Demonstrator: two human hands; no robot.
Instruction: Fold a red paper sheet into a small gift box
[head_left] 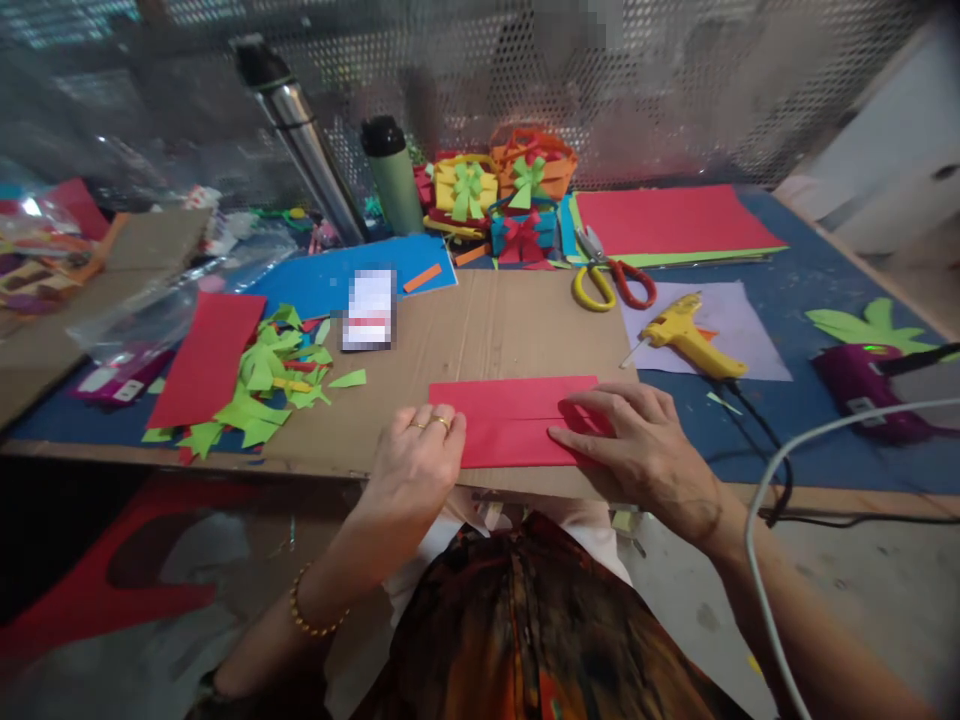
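I've got my left hand [421,452] clasping the red paper [510,440], right hand [637,445] spread across it; it looks folded flat, unshaped; beyond it, bow-trimmed baskets [529,180] look finished.

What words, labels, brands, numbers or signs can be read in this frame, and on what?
None can be read.
White label on the right purple item: too small, blurred.
White label on the left purple item: too small, blurred.
White rectangle by the blue sheet: pixelated, unreadable.
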